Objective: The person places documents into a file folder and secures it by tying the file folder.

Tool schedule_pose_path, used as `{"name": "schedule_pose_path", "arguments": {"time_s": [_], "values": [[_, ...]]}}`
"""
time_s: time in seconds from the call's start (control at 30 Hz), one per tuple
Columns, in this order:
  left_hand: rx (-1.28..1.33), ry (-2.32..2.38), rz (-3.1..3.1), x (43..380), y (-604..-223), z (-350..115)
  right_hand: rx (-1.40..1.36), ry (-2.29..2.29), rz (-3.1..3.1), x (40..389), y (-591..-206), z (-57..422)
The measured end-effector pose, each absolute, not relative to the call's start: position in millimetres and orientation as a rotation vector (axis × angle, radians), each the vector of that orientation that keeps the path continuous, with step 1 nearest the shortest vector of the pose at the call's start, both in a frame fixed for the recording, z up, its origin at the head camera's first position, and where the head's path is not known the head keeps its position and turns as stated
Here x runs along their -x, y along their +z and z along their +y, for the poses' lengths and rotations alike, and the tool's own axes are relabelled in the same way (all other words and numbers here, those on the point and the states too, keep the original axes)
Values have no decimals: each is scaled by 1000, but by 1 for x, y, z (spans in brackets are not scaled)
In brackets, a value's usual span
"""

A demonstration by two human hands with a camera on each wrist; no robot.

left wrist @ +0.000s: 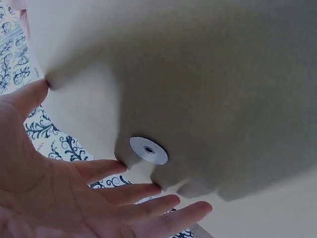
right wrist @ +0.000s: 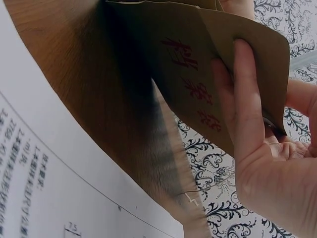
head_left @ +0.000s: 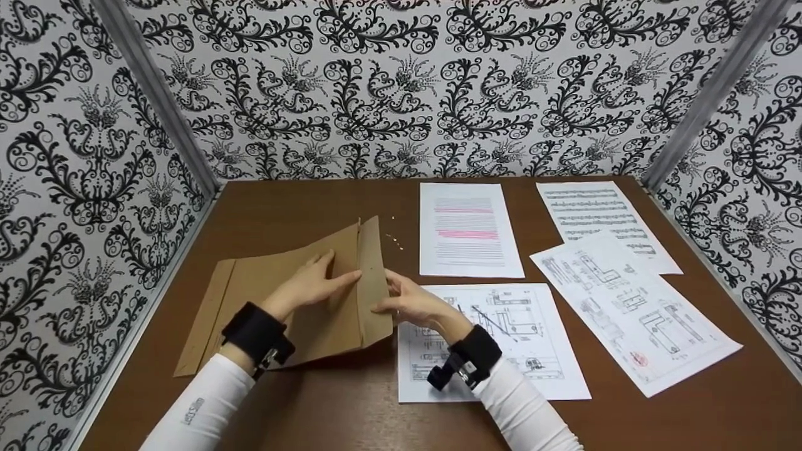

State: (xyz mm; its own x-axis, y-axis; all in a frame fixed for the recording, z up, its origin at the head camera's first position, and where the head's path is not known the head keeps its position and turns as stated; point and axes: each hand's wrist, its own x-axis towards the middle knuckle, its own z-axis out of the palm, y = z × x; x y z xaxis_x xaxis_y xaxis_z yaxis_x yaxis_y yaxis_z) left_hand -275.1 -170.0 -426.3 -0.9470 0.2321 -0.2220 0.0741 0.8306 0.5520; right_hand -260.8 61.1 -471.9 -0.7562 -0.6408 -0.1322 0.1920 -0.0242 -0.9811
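Observation:
A brown kraft-paper document envelope (head_left: 250, 282) is on the left of the table, its right end tilted up off the tabletop. My left hand (head_left: 307, 285) touches its upper face with fingers spread and fairly straight. In the left wrist view a round white button (left wrist: 158, 155) with a metal centre sits on the paper near those fingertips. At the right end, my right hand (head_left: 418, 304) pinches the envelope's flap (head_left: 374, 282), thumb on the upper side and fingers beneath. Large red characters (right wrist: 190, 82) show on the underside in the right wrist view.
A sheet with a technical drawing (head_left: 539, 326) lies under the right wrist. Behind it is a text page with pink highlighting (head_left: 470, 257). Another drawing (head_left: 633, 307) overlaps a music sheet (head_left: 589, 207) at right. Small shiny bits (head_left: 396, 240) lie beyond the flap. Patterned walls (head_left: 438, 94) surround the table.

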Motion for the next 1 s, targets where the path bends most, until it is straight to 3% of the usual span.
{"name": "schedule_pose_path", "arguments": {"time_s": [0.37, 1.0], "values": [[-341, 779, 2727, 275, -412, -161, 479, -1854, 1650, 259, -470, 62], [-167, 465, 2893, 264, -397, -124, 524, -1852, 1630, 259, -466, 60]]}}
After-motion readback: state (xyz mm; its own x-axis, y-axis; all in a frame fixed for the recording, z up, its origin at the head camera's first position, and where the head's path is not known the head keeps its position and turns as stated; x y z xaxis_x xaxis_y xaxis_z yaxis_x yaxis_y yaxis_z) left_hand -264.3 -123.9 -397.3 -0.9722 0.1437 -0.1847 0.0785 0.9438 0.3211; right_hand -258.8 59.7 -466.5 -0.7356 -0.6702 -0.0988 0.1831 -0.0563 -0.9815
